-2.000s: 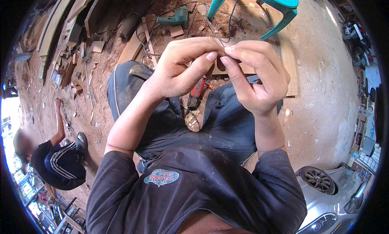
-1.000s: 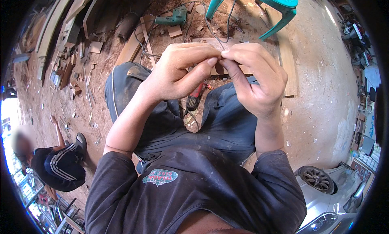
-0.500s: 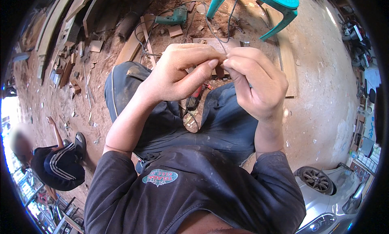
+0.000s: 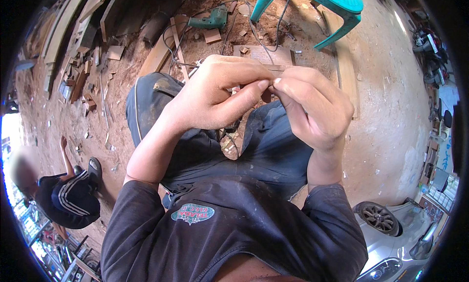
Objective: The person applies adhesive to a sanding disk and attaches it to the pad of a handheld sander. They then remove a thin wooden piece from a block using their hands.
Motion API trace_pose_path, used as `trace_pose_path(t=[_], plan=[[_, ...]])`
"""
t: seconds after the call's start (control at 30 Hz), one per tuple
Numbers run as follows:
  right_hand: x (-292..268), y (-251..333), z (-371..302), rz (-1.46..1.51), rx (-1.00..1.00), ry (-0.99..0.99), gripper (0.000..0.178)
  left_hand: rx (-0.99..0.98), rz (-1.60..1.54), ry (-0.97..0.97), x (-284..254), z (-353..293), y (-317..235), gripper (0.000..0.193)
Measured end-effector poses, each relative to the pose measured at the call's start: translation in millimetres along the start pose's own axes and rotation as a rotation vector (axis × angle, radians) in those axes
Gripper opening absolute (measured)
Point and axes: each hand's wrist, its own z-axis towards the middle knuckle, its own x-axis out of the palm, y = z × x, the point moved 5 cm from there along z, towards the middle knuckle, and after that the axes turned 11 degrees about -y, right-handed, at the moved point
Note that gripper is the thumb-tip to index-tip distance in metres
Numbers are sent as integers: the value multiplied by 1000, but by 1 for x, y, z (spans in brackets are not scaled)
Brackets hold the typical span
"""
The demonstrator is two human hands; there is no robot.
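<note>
My left hand (image 4: 215,94) and my right hand (image 4: 315,108) meet fingertip to fingertip above my knees. Both pinch a small thin object (image 4: 270,83), mostly hidden by the fingers; its kind cannot be told. A thin dark wire (image 4: 261,42) runs up from the hands toward the floor beyond. I sit with dark trousers (image 4: 273,150) and a dark shirt. A red-handled tool (image 4: 227,135) lies on the ground between my legs, partly hidden by my left forearm.
The dirt floor holds wood offcuts (image 4: 212,35), planks (image 4: 161,50) and a green power drill (image 4: 210,20). A teal plastic chair (image 4: 337,3) stands ahead right. Another person (image 4: 66,194) crouches at the left. A silver car (image 4: 391,233) sits at lower right.
The fingertips of both hands shifted slightly lower and closer together while working the small object. The person at the left moved a little.
</note>
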Motion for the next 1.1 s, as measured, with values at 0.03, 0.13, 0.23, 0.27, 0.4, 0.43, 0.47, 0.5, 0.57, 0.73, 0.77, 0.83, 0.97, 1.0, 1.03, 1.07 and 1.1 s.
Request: trace_pose_path(t=[0.03, 0.13, 0.23, 0.27, 0.4, 0.43, 0.47, 0.5, 0.57, 0.73, 0.77, 0.83, 0.97, 1.0, 1.03, 1.07, 1.1], plan=[[-1, 1, 0, -9, 10, 13, 19, 8, 2, 14, 1, 0, 0, 17], [0, 0, 0, -6, 20, 22, 19, -15, -28, -9, 1, 0, 1, 18], [1, -1, -1, 1, 34, 5, 20, 17, -21, -35, 0, 0, 2, 18], [1, -1, -1, 4, 39, -10, 20, -2, -30, -41, 0, -1, 2, 18], [3, -1, -3, -11, 34, -13, 21, -9, -17, -47, -3, -2, 1, 19], [3, -1, -3, -24, 28, 1, 21, 8, -3, -42, -3, -1, 0, 19], [4, -2, -4, -20, 2, -5, 24, -33, -28, -35, -3, -1, 1, 20], [4, -4, -5, -16, -24, -11, 27, -74, -53, -27, -2, -2, 0, 20], [5, -4, -5, -12, -51, -22, 30, -87, -65, -21, -2, -2, 0, 20], [2, -1, -6, -11, -37, -21, 27, -98, -80, -20, 2, -5, -4, 21], [1, -1, -5, -14, -24, -15, 26, -87, -75, -13, 1, -4, -4, 21], [-1, 5, -3, -33, 23, 3, 22, -64, -65, 2, 0, -3, -5, 21], [-1, 3, -6, -13, 29, -7, 24, -104, -95, -9, 0, -3, -4, 22], [-1, 2, -7, -5, 34, -12, 25, -135, -108, -2, -1, -4, -3, 22], [0, 0, -8, 2, 39, -19, 25, -166, -121, 6, -1, -4, -3, 22], [1, -1, -10, 2, 11, -40, 28, -160, -130, 4, -1, -4, -4, 22], [3, -4, -12, 2, -16, -62, 31, -155, -139, 2, -1, -3, -4, 23]])
